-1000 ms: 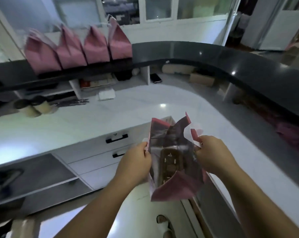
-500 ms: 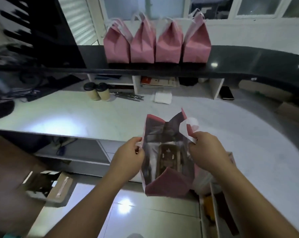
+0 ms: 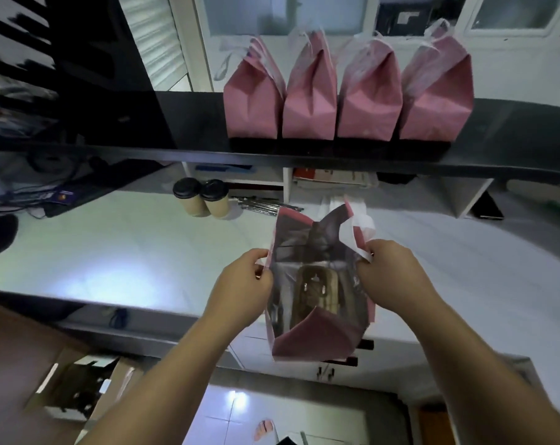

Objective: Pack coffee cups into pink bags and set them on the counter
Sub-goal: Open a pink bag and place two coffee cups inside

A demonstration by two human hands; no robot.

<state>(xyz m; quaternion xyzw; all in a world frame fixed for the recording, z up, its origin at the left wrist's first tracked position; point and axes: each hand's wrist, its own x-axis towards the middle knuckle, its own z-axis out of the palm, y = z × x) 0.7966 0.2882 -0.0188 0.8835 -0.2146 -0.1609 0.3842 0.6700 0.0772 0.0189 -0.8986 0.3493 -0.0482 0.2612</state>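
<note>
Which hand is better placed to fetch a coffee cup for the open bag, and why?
Probably the left hand: the two lidded cups stand on the white worktop to its side, while the right hand could keep the pink bag open.

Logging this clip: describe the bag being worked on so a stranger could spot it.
Below the black counter, over the white worktop's front edge, two hands hold the open bag. Unlike the four closed bags on the counter, it is held off any surface, mouth spread.

both hands hold open pink bag (image 3: 317,335) in air: left hand (image 3: 243,287) pinches left rim, right hand (image 3: 391,274) pinches right rim. cardboard carrier (image 3: 318,290) inside. 4 packed bags (image 3: 349,91) in row on black counter (image 3: 188,123). 2 lidded cups (image 3: 201,197) on white worktop (image 3: 111,245).
</note>
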